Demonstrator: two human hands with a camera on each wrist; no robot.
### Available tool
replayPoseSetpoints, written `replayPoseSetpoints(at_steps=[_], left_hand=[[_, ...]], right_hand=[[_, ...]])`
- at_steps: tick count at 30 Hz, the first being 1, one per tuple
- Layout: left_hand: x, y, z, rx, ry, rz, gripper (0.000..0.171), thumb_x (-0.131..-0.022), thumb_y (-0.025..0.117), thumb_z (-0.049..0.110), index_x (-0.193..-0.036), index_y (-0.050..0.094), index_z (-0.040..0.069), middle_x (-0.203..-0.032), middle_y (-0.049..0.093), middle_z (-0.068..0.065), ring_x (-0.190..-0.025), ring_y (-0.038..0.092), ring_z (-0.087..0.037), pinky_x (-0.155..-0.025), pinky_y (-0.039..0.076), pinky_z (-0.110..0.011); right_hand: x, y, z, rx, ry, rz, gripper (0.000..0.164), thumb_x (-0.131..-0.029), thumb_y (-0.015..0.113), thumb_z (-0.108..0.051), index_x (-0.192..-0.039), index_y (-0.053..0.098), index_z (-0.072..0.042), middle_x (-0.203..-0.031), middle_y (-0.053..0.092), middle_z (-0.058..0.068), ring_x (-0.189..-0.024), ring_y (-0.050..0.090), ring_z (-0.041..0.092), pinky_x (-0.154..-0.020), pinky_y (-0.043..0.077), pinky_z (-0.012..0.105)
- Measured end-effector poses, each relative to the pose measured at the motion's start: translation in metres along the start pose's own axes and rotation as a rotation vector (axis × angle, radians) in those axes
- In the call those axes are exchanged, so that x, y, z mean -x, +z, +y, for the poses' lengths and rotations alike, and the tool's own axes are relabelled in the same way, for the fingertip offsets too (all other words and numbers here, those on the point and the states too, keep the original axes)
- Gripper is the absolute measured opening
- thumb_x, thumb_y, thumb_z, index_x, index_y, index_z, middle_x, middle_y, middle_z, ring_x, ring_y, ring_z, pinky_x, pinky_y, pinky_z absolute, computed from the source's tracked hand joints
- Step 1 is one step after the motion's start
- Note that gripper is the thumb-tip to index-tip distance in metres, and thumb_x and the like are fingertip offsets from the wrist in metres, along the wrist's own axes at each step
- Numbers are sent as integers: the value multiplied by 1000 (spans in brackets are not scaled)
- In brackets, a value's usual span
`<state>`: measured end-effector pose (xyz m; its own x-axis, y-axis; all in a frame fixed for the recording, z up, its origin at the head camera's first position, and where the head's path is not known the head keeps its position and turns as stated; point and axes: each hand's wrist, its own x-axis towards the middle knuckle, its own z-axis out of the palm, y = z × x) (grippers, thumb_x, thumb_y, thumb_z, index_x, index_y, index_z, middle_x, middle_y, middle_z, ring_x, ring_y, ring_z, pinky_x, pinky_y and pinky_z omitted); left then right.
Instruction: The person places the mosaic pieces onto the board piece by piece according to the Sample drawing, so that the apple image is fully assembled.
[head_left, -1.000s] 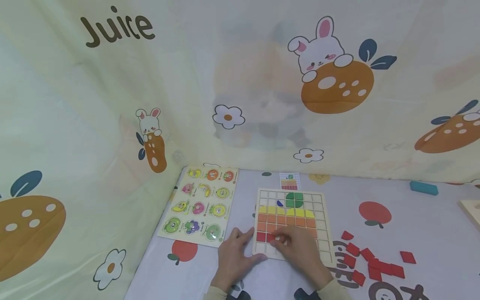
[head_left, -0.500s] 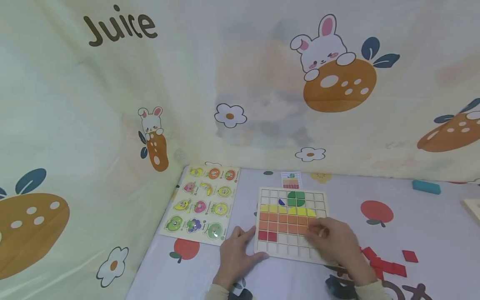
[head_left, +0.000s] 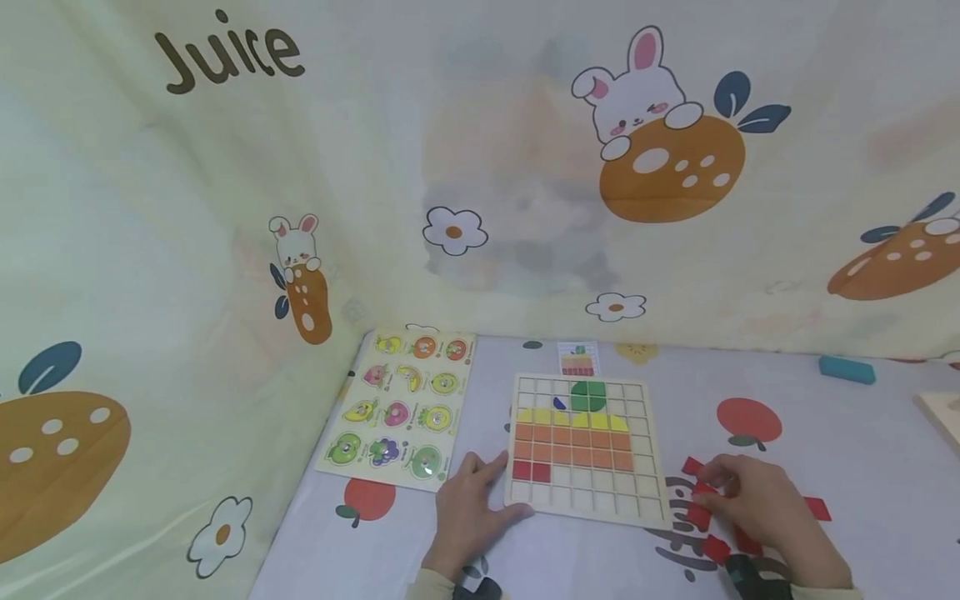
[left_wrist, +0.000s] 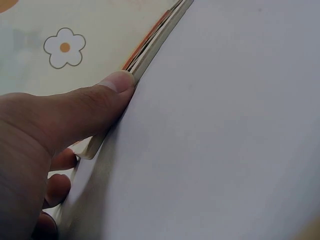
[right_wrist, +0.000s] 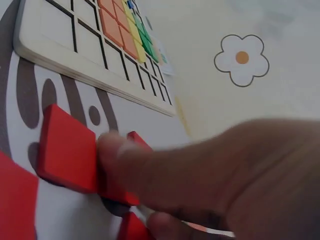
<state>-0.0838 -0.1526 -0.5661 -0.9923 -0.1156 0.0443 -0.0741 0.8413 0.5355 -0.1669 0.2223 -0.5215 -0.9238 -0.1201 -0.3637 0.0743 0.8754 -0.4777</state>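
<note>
A wooden grid board (head_left: 581, 500) lies in the middle of the table, with rows of orange and yellow tiles, a green shape, a small blue piece and two red tiles in it. My left hand (head_left: 467, 512) grips its near left corner, the thumb (left_wrist: 107, 95) against one edge and the fingers along the other. Right of the board, my right hand (head_left: 765, 508) pinches a red square tile (right_wrist: 112, 187) among several loose red tiles (right_wrist: 67, 150). The hand partly covers the pile, and the thumb is blurred in the right wrist view.
A fruit picture board (head_left: 405, 408) lies to the left. Behind the grid board is a small pattern card (head_left: 577, 359). A teal block (head_left: 847, 369) lies at the back right, and a pale wooden edge (head_left: 941, 421) shows at far right. A printed curtain (head_left: 525, 167) stands behind.
My right hand has moved right, from the red row of the grid board to the loose red tiles. Two red tiles stay in that row. The left hand keeps its place at the corner.
</note>
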Motion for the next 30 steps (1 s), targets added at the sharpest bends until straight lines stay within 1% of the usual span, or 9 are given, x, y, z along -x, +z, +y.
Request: replayPoseSetpoints(at_steps=[4, 6, 10, 14, 20, 22, 25, 28, 30], left_hand=[[0, 2, 0, -8, -2, 4, 86, -71, 92, 63, -146, 66, 28, -88, 44, 11, -74, 35, -4, -65, 31, -21], [0, 3, 0, -14, 1, 10, 86, -71, 92, 63, -145, 67, 28, -88, 43, 11, -74, 35, -4, -65, 32, -21], [0, 2, 0, -23, 11, 16, 86, -71, 92, 63, -145, 67, 28, -88, 43, 11, -73, 35, -3, -64, 31, -20], [0, 2, -1, -18, 10, 14, 87, -71, 92, 64, -145, 67, 28, -88, 43, 11, -74, 35, -3, -64, 31, -20], [-1, 1, -1, -21, 6, 9, 86, -71, 91, 65, -145, 67, 28, -87, 42, 11, -73, 35, -3, -64, 31, -19], [-1, 2, -1, -17, 9, 7, 87, -71, 90, 66, -145, 67, 28, -87, 42, 11, -73, 35, -3, -64, 31, -20], [-1, 2, -1, -6, 14, 7, 86, -71, 90, 65, -145, 67, 27, -87, 42, 11, -73, 35, -3, -64, 31, -20], [-1, 1, -1, -9, 15, 11, 86, -71, 91, 65, -145, 68, 26, -87, 42, 11, -73, 35, -3, -64, 31, -20], [-1, 1, -1, -13, 18, 13, 86, -71, 91, 65, -144, 68, 26, -87, 42, 11, -73, 35, -3, -63, 31, -20]], right_hand=[[0, 4, -1, -13, -15, 40, 57, -75, 96, -34, -116, 72, -3, -104, 74, 15, -86, 62, 23, -76, 62, 45], [1, 5, -2, -18, -14, 54, 57, -76, 96, -33, -116, 71, -2, -102, 74, 13, -86, 62, 22, -76, 62, 44], [2, 5, -3, -12, -9, 48, 54, -77, 96, -34, -114, 72, -2, -95, 73, 7, -83, 60, 21, -70, 60, 38], [1, 6, -1, -13, -20, 42, 49, -78, 95, -35, -108, 74, -2, -90, 71, 4, -80, 58, 20, -68, 56, 35], [2, 7, 2, -23, -33, 47, 44, -81, 92, -36, -101, 71, -3, -82, 67, 3, -76, 56, 19, -66, 52, 34], [2, 7, 2, -30, -33, 54, 42, -83, 91, -36, -101, 70, -5, -82, 66, 2, -75, 56, 19, -66, 52, 33], [3, 7, 2, -52, -48, 82, 39, -88, 86, -36, -107, 68, -6, -82, 67, 1, -75, 57, 18, -65, 53, 33], [4, 9, 0, -82, -92, 149, 36, -92, 83, -36, -112, 70, -8, -85, 70, 0, -77, 61, 17, -64, 54, 30], [5, 11, -4, -120, -112, 195, 37, -94, 82, -37, -114, 72, -8, -88, 74, 2, -77, 66, 18, -63, 54, 28]])
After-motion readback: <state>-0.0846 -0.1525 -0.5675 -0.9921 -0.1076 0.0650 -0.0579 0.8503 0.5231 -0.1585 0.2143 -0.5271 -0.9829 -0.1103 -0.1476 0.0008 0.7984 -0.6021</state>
